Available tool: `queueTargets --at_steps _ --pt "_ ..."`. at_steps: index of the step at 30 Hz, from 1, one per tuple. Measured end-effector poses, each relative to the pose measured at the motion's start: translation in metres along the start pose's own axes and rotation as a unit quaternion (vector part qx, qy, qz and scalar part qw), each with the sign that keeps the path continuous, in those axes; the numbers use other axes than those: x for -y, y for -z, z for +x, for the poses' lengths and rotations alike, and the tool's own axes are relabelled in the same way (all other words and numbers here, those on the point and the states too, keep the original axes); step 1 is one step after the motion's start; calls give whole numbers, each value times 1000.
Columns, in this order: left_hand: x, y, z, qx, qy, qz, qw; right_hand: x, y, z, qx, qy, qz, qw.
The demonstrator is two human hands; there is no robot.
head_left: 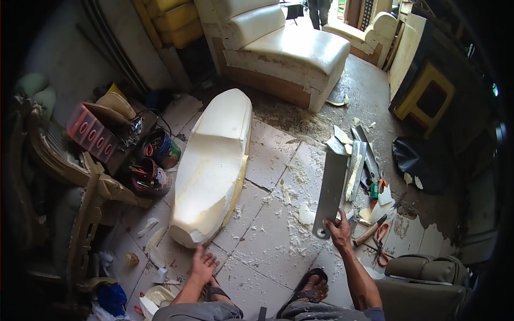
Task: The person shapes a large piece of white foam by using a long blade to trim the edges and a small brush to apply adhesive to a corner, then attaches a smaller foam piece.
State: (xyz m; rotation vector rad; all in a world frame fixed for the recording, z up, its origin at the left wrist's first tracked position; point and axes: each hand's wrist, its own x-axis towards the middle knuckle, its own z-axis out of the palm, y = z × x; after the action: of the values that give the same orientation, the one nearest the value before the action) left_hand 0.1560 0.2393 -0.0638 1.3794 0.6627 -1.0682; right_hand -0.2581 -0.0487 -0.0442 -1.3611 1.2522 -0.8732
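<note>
My right hand (pixel 338 229) is closed on the lower end of a long, flat grey metal blade (pixel 333 190), held upright over the foam-littered tiles at the right. My left hand (pixel 202 262) is open, fingers apart, just below the near end of a long cream foam seat shape (pixel 209 160). The foam lies on the floor in the middle, with a raised step across it and yellower patches along its edges. Beside the blade lie metal strips (pixel 367 160), foam offcuts (pixel 342 136), orange-handled scissors (pixel 382 246) and a small green item (pixel 373 193).
A cream upholstered sofa section (pixel 286 56) stands behind, with a person's legs (pixel 318 10) beyond. At left are carved chair frames (pixel 56 150), a red crate (pixel 92 134) and buckets (pixel 160 147). At right lie dark leather (pixel 417 166), a panel (pixel 428 96) and a grey seat (pixel 425 273).
</note>
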Motion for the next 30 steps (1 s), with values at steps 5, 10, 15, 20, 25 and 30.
queueTargets --at_steps 5,10,15,20,25,30 --pt "-33 10 22 246 -89 -161 952 9 -13 -51 214 -38 -155 964" --pt "-69 2 -28 311 -100 -144 934 -16 -82 -140 502 125 -323 792" --pt "-125 -57 -115 313 -138 -162 926 -29 -139 -130 518 120 -314 787" --pt "-148 -74 -120 272 -145 -201 930 -25 -88 84 97 134 -521 838" --pt "-156 -76 -133 259 -149 -203 932 17 -89 76 84 159 -415 892" --pt "-158 -118 -155 286 -195 -189 919 19 -206 -93 570 101 -316 752"
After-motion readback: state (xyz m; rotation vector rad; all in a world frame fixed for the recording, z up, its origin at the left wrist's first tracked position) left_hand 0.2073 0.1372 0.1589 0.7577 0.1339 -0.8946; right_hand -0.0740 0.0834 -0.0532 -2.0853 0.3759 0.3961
